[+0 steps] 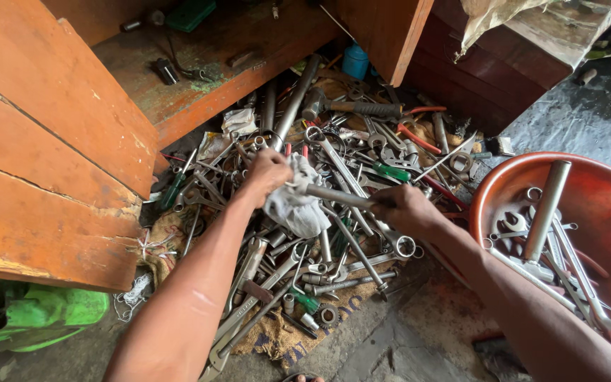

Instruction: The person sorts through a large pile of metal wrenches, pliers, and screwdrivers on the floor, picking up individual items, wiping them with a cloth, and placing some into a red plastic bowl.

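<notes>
1. Steel rod (337,196) lay level between both hands, above the middle of the tool pile (305,233). The right hand (406,209) was clenched round its right end; the left hand (269,172) was closed on a grey rag (295,201) wrapped about its left end.
2. Judged as wiping: the right fist should have held the rod steady while the rag slid along it, the rod being turned so that every side met the cloth. A loose rag tail could have snagged on the spanners below.
3. Burlap sacking (277,336) carried the pile of spanners, sockets and green-handled screwdrivers; it lay on a rough concrete floor (404,346).
4. An orange basin (602,205) at the right edge held more spanners and a thick bar (546,209).
5. Worn orange cupboard doors (44,141) stood open at the left, with a stained shelf (199,78) behind the pile. A green bag (44,311) sat at the lower left corner.
</notes>
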